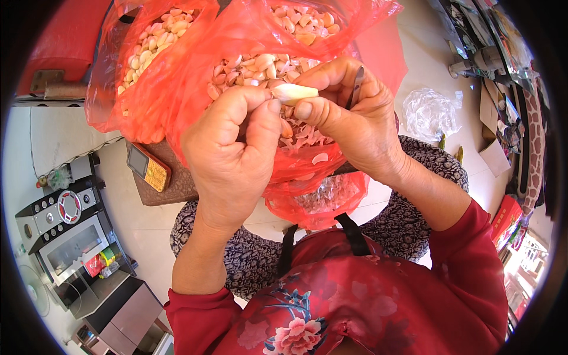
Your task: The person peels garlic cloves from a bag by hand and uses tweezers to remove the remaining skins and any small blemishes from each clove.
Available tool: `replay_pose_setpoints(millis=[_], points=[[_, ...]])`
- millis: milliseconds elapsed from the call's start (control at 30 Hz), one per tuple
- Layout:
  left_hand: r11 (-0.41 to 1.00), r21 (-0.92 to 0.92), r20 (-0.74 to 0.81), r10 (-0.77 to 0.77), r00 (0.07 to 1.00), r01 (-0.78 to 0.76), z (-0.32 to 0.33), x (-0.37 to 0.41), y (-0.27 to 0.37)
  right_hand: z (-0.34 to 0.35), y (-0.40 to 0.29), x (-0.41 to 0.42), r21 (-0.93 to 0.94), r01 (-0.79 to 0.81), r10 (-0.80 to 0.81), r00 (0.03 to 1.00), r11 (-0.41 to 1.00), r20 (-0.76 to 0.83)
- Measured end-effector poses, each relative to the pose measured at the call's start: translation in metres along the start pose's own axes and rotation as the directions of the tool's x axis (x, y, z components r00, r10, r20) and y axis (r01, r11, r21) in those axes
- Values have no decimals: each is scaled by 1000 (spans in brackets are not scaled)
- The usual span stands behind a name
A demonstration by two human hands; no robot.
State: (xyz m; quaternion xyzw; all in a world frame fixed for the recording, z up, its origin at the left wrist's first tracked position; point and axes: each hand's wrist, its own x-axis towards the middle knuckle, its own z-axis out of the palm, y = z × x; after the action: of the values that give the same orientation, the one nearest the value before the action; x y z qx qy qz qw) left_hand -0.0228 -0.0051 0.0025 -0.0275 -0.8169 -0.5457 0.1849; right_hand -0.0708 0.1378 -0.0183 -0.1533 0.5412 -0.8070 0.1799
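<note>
A pale garlic clove (296, 92) is held between my two hands, above a red plastic bag (186, 93) opened on a low table. My left hand (235, 151) pinches its left end between thumb and forefinger. My right hand (359, 115) grips its other end with thumb and forefinger, and a small metal blade (355, 88) shows among that hand's fingers. Below the hands lie garlic cloves (264, 63) with loose skins. Peeled-looking cloves (155, 44) fill the bag's upper left part, and more cloves (306, 22) lie at the top.
A keypad mobile phone (148, 167) rests on the brown table corner (171, 191). Below the table edge, another red bag (326, 195) holds skins. A crumpled clear plastic bag (430, 114) lies on the floor to the right. A cabinet (133, 310) stands at the lower left.
</note>
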Motion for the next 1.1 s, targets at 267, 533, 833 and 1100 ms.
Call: replay_pose_setpoints(millis=[267, 533, 833, 1100], points=[[995, -93, -81, -51, 995, 44, -4, -2, 6, -4, -1, 3, 222, -198, 175, 977, 955, 121], [932, -348, -51, -125, 991, 100, -3, -2, 4, -7, -2, 3, 352, -305, 247, 948, 885, 202], [968, -251, -107, -48, 993, 20, 0, -2, 0, -1, 1, -2, 8, -19, 19, 999, 1000, 41], [966, -252, -76, -72, 995, 50, -2, 0, 1, 1, 12, -2, -81, 189, -189, 982, 979, 9]])
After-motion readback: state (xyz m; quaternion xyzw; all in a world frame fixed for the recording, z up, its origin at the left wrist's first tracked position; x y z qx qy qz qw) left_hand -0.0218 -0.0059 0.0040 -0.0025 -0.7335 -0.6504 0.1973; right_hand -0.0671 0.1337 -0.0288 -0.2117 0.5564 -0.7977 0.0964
